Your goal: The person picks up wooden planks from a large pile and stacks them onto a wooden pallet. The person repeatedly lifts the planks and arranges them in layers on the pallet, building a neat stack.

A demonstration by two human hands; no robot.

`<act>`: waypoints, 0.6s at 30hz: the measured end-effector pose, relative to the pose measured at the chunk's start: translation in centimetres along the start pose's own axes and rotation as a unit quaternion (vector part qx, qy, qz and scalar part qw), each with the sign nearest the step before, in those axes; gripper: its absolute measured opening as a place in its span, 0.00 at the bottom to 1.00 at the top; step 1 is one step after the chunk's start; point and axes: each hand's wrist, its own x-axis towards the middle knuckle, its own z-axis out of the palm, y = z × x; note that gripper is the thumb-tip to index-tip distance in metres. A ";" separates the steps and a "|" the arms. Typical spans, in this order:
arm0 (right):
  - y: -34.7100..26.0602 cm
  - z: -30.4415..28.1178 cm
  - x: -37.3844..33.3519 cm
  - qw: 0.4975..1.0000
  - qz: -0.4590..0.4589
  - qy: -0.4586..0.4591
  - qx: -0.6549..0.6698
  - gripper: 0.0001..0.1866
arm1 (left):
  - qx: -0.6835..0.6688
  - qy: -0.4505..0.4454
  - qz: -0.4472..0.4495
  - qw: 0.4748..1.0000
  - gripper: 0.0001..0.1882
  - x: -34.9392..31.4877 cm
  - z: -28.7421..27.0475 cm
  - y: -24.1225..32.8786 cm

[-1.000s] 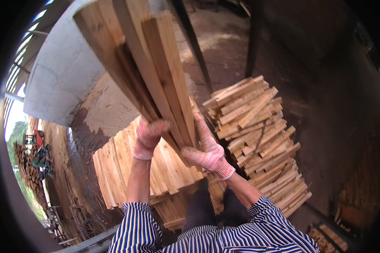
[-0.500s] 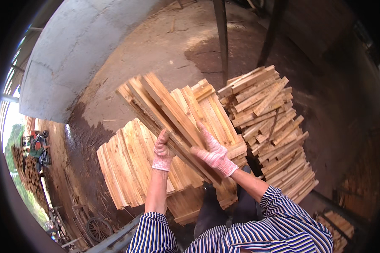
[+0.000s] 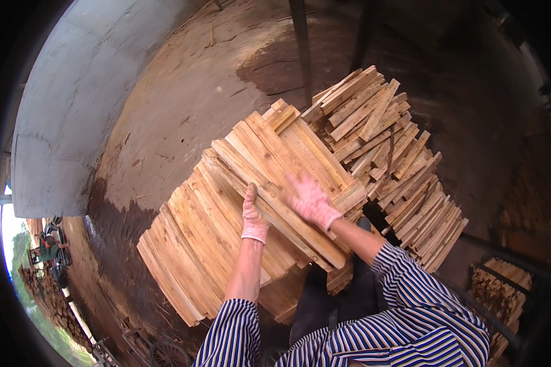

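Observation:
My left hand (image 3: 254, 215), in a pink-white knit glove, is closed on the lower left edge of some wooden strips (image 3: 297, 231), its thumb up along their side. These strips lie tilted on top of a neat stack of pale sawn boards (image 3: 193, 235). My right hand (image 3: 312, 200), gloved alike, is spread just right of the strips, over the boards, with its fingers somewhat blurred. Nothing shows in its grasp. Whether its palm touches the wood I cannot tell.
A looser pile of wooden strips (image 3: 404, 159) stands right of the stack. Dark posts (image 3: 301, 49) rise behind it, and a curved grey wall (image 3: 73, 110) is at the far left. More stacked wood (image 3: 499, 293) sits lower right, with a wheel (image 3: 168, 353) at lower left.
The strips were held up in both hands and now rest lower, on the stack. My right hand has let go of them and opened. The view has shifted a little.

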 end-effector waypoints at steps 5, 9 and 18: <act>2.4 -1.3 -2.3 0.975 -0.079 0.025 0.204 0.55 | 0.085 -0.015 0.022 0.996 0.35 3.9 2.4 -3.1; 2.1 -5.9 1.6 0.977 -0.085 -0.015 0.194 0.58 | 0.029 -0.150 -0.013 0.988 0.27 4.0 -0.6 0.4; 9.7 -3.7 5.3 0.996 -0.028 0.050 -0.072 0.45 | 0.040 0.033 -0.031 0.998 0.27 4.0 3.2 -2.7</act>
